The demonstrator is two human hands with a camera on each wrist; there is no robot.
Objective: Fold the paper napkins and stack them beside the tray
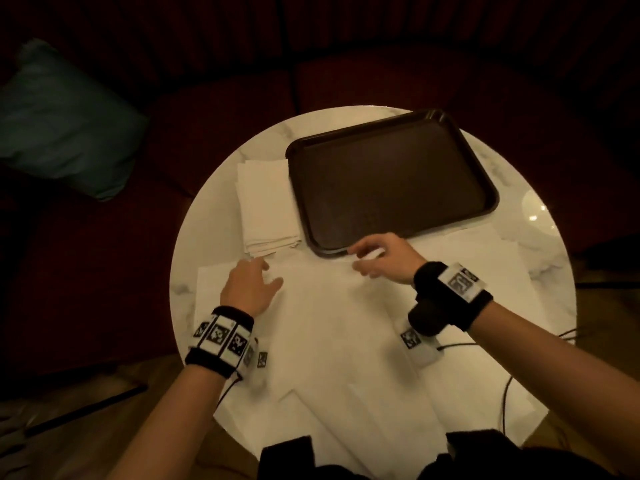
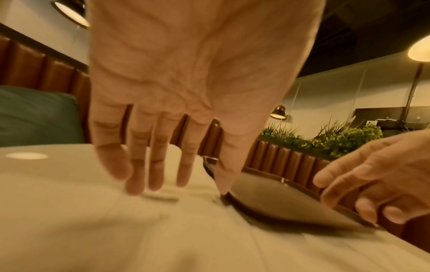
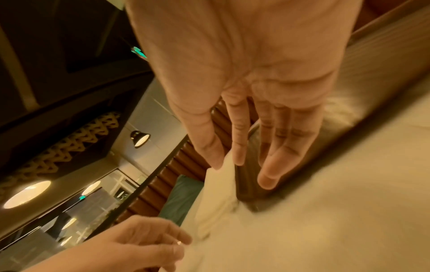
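Napkins (image 1: 329, 323) lie unfolded at six o'clock, the folded stack (image 1: 266, 206) at nine o'clock of the tray (image 1: 391, 181). Our left hand (image 1: 251, 287) and right hand (image 1: 381, 259) hover spread, holding nothing; we should pinch both far corners evenly.

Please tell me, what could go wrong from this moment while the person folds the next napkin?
1. The unfolded napkins overlap, so the hands could lift two sheets together.
2. The right hand is close to the tray rim; it could push the tray.
3. The left hand is near the folded stack, whose edges are already uneven; a touch could shift it.
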